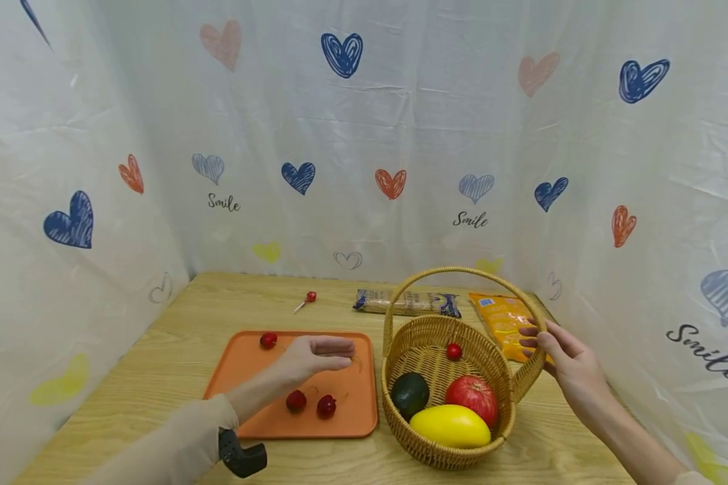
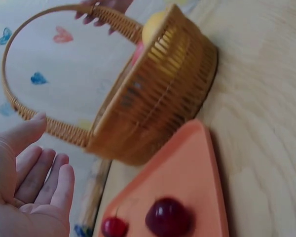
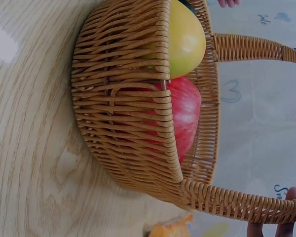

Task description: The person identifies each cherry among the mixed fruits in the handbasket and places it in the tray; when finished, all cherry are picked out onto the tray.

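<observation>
A wicker basket [image 1: 394,431] with a tall arched handle stands on the table. Inside lie a yellow mango-like fruit [image 1: 450,426], a red pomegranate-like fruit [image 1: 472,399], a dark green avocado-like fruit [image 1: 410,395] and a cherry [image 1: 453,351]. My right hand [image 1: 573,364] grips the right side of the handle, thumb in front and fingers behind. My left hand [image 1: 318,357] hovers over the orange tray [image 1: 358,424], left of the basket, its fingers loosely bent and holding nothing. Cherries [image 1: 326,407] lie on the tray; a thin stem shows beside the left hand.
Behind the tray lies a red lollipop [image 1: 311,296]. A long clear packet with blue ends [image 1: 406,303] lies behind the basket, and an orange bag [image 1: 503,320] sits at the back right. A heart-printed curtain [image 1: 364,135] surrounds the table.
</observation>
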Motion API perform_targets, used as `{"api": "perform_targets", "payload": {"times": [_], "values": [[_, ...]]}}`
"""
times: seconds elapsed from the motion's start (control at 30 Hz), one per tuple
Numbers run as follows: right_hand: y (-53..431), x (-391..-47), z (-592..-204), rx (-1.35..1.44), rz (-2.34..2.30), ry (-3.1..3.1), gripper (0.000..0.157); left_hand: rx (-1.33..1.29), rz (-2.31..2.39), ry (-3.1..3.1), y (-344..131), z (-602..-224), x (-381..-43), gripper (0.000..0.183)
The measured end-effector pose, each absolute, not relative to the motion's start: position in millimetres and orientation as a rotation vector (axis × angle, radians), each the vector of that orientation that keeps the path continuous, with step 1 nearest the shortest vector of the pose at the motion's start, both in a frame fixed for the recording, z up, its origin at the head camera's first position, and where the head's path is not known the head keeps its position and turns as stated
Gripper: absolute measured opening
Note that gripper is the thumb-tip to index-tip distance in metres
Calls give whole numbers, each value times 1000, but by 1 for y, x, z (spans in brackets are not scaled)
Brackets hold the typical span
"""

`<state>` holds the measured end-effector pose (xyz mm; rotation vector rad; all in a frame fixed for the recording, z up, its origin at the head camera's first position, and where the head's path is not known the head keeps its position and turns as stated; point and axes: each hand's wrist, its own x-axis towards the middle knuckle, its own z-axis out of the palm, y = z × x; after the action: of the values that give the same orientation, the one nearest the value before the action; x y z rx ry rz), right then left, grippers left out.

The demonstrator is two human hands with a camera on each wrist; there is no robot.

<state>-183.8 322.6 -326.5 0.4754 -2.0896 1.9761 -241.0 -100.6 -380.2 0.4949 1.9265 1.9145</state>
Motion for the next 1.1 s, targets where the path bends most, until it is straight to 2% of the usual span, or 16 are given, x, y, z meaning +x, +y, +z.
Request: {"api": "perform_targets", "payload": {"times": [0.13,0.47,0.7,1.1], "values": [[323,-184,-327,479,1975,-2087,30,591,1940,1848,-72,-379,-238,52],[321,-184,-328,456,1961,-2092,30,675,1866,1690,-11,-376,-217,39],[323,-184,-326,454,1943,-2101,29,700,1872,1679,0,-373,-213,37],[321,-185,-327,450,1935,-2102,29,674,1878,1789,15,-370,-227,35]]}}
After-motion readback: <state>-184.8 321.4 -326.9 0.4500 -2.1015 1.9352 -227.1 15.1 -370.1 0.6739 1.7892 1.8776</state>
